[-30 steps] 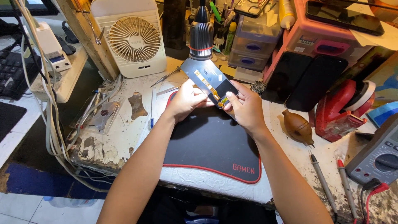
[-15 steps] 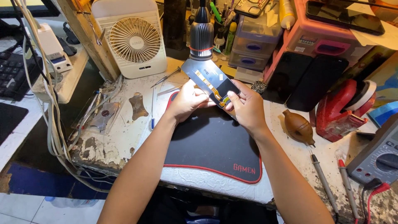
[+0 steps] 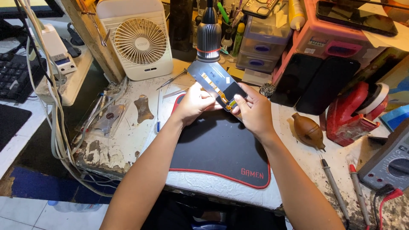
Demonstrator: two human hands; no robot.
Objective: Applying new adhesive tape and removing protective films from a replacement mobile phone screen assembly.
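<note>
Both my hands hold a flat phone display panel (image 3: 213, 81), back side up, with an orange flex cable running along it. My left hand (image 3: 194, 104) grips its near left edge. My right hand (image 3: 252, 111) pinches the near right corner where the cable ends. The panel tilts away from me, above the far edge of a black mat with a red border (image 3: 217, 149). A black lamp head (image 3: 208, 36) hangs right behind the panel's far end.
A white desk fan (image 3: 140, 40) stands at the back left. Two dark phones (image 3: 315, 83), a brown rubber blower (image 3: 309, 130), a red tool (image 3: 355, 113), probes (image 3: 334, 187) and a multimeter (image 3: 390, 164) crowd the right. Cables (image 3: 57, 123) hang off the left edge.
</note>
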